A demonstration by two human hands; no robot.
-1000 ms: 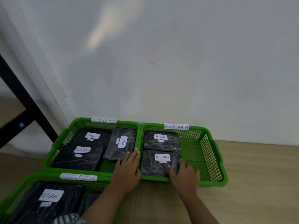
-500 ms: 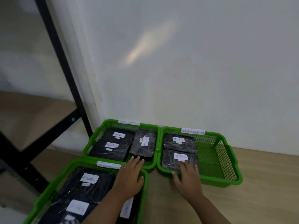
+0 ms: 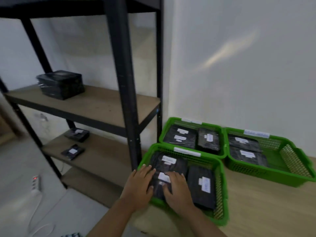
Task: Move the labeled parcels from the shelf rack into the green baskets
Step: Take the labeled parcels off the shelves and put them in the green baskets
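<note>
Head view: left hand (image 3: pixel 139 182), right hand (image 3: pixel 177 191) flat over near basket (image 3: pixel 224 194) parcels (image 3: pixel 200 200), grips wide.

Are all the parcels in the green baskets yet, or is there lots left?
Not yet. Done: the near basket, back basket and right basket all hold labeled parcels. In hand: the left hand and right hand lie flat on parcels in the near basket, gripping nothing. Left: a stack of parcels and two single parcels sit on the shelf rack.

Green baskets (image 3: pixel 220 200) of glossy perforated plastic, parcels (image 3: pixel 202 187) in shiny black wrinkled film with white paper labels, rack (image 3: pixel 124 79) of matt black metal, shelf boards (image 3: pixel 95 106) of matt wood
</note>
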